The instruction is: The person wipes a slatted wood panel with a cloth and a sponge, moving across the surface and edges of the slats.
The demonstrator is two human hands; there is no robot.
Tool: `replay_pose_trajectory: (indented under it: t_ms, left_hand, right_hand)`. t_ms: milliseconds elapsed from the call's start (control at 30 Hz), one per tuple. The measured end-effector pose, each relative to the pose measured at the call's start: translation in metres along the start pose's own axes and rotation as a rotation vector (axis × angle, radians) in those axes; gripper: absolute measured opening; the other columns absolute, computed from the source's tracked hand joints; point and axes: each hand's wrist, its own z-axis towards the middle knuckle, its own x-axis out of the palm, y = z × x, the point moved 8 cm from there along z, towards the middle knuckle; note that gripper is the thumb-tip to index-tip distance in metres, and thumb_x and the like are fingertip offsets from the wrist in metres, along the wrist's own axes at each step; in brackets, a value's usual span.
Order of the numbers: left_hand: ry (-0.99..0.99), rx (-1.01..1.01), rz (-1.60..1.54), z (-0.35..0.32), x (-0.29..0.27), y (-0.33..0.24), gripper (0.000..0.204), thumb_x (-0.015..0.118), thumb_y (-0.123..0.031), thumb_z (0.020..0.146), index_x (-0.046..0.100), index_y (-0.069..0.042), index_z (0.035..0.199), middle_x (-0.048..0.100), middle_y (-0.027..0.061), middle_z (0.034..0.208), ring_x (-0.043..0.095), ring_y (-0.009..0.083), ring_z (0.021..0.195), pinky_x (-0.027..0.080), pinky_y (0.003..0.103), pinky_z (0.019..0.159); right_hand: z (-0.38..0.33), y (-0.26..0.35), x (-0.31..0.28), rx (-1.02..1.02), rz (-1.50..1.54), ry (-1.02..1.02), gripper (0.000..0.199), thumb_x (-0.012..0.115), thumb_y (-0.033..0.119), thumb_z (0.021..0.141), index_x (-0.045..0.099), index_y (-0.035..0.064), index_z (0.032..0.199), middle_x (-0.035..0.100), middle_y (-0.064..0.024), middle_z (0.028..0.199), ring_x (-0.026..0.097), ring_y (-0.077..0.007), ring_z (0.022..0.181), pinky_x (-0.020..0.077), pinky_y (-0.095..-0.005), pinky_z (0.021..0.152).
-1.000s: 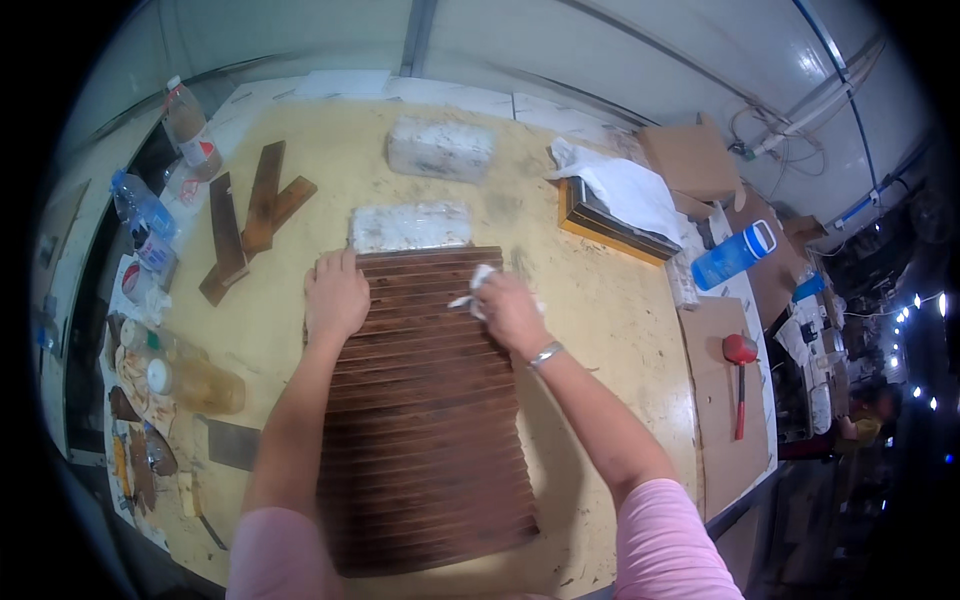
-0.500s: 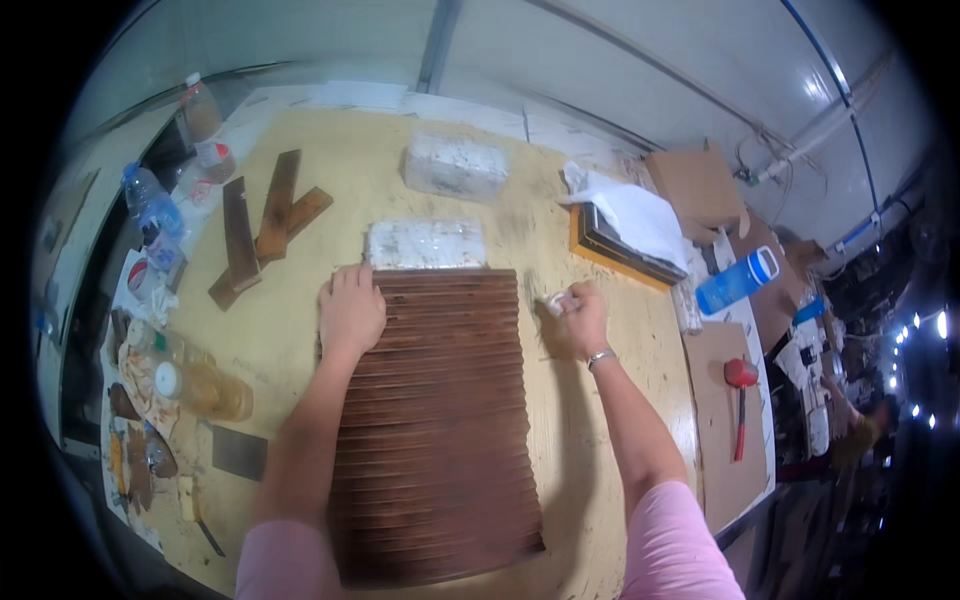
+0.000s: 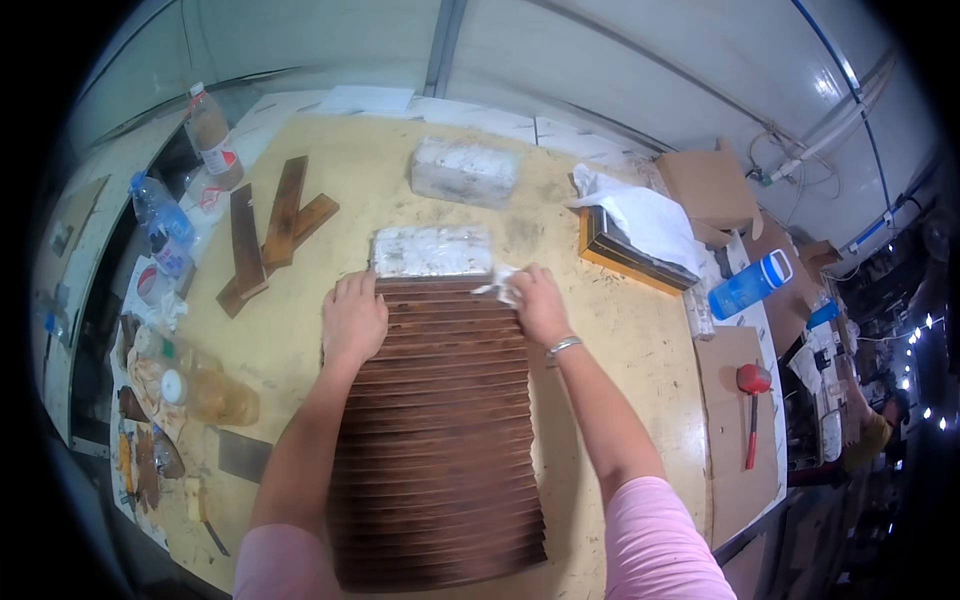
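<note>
A dark brown ribbed wooden panel (image 3: 435, 440) lies lengthwise on the pale worktable (image 3: 620, 340). My left hand (image 3: 352, 318) rests flat, fingers apart, on the panel's upper left corner. My right hand (image 3: 538, 303) is at the panel's upper right corner, shut on a small white rag (image 3: 500, 287) pressed to the wood. A clear plastic-wrapped block (image 3: 432, 251) lies just beyond the panel's far end.
A second wrapped block (image 3: 466, 172) lies farther back. Dark wood strips (image 3: 268, 228) lie at the left, near several bottles (image 3: 160, 222). At the right are a framed board under white cloth (image 3: 640, 232), a blue bottle (image 3: 750, 285), a red-headed mallet (image 3: 752, 412) and cardboard (image 3: 710, 185).
My right hand with the rag swung out to the panel's right side, then came back to its upper right corner. My left hand stayed pressed on the upper left.
</note>
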Motion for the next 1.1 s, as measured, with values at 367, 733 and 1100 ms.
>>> replay_pose_trajectory:
  t_ms: [367,733,1100]
  left_hand:
    - [0.007,-0.015,0.017,-0.001,-0.001,0.001,0.042,0.054,-0.021,0.097,0.051,-0.005,0.136,0.055,0.0128,0.135,0.047,0.0298,0.132,0.037,0.049,0.109]
    - [0.010,-0.026,0.022,0.001,0.000,-0.004,0.043,0.055,-0.022,0.096,0.052,-0.005,0.136,0.056,0.0122,0.135,0.047,0.0279,0.132,0.036,0.049,0.110]
    - [-0.003,-0.006,0.021,0.000,-0.001,0.008,0.041,0.055,-0.022,0.097,0.053,-0.004,0.133,0.057,0.0117,0.135,0.048,0.0283,0.131,0.037,0.048,0.109]
  right_hand:
    - [0.022,0.043,0.014,-0.077,0.195,0.073,0.012,0.070,0.006,0.082,0.068,0.0086,0.094,0.061,-0.0116,0.100,0.057,-0.0343,0.099,0.0474,-0.0420,0.090]
    - [0.022,0.008,-0.028,0.103,0.230,-0.048,0.026,0.069,0.009,0.086,0.064,0.0030,0.110,0.063,-0.0168,0.110,0.059,-0.0372,0.106,0.0487,-0.0427,0.095]
    - [-0.031,0.013,-0.019,0.093,0.255,0.058,0.012,0.067,0.004,0.081,0.065,0.0029,0.093,0.064,-0.0175,0.101,0.059,-0.0366,0.099,0.0485,-0.0448,0.090]
